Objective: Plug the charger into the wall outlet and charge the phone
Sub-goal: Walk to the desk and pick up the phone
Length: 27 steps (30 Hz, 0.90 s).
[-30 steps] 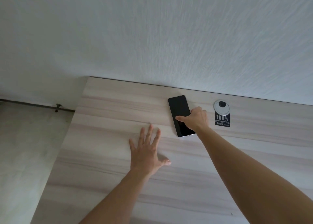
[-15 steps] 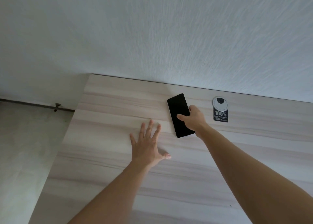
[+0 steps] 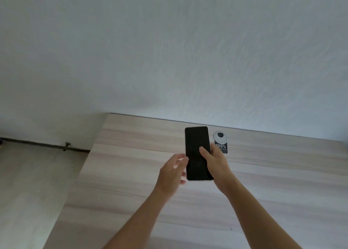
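A black phone point(image 3: 195, 145) with a dark screen is lifted off the wooden desk point(image 3: 131, 173), screen facing me. My right hand point(image 3: 218, 166) grips its lower right side, thumb across the screen. My left hand point(image 3: 172, 175) hovers just left of the phone's lower edge, fingers spread, holding nothing. No charger, cable or wall outlet is in view.
A round white cable grommet point(image 3: 219, 136) with a black "100%" sticker point(image 3: 222, 148) sits at the desk's back edge, right of the phone. A white textured wall point(image 3: 169, 51) rises behind the desk. The floor point(image 3: 28, 182) lies to the left, with a dark line along the wall's base.
My right hand has picked the phone up from the desk and tilted it toward me. My left hand has lifted off the desk and moved right, up to the phone.
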{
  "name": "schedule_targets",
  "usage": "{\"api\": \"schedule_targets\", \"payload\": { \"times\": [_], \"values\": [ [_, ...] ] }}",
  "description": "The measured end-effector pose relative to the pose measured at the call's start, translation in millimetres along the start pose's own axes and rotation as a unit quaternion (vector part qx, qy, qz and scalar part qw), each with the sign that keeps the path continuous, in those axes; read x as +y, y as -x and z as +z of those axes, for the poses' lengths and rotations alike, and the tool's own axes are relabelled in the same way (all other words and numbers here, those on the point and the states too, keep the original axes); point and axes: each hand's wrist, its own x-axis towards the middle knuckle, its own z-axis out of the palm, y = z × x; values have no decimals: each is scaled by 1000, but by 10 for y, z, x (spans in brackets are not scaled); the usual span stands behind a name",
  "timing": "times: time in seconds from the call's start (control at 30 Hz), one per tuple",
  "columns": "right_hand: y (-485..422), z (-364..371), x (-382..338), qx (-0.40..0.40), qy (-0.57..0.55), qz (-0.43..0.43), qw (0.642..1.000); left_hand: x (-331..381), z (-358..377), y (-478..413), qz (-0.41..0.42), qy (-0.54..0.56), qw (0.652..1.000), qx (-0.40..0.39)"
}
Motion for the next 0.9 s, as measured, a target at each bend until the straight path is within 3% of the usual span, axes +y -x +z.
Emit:
{"api": "schedule_targets", "payload": {
  "times": [0.17, 0.43, 0.9],
  "values": [
    [603, -87, -129, 9, -28, -21, 999, 293, 84, 475, 5, 93, 996, -10],
    [1169, -152, -59, 43, -59, -23, 997, 235, 224, 988, 18, 104, 994, -19],
    [1382, 69, 241, 24, -66, -14, 997, -17, 109, 1257, -13, 122, 992, 22]
  ]
}}
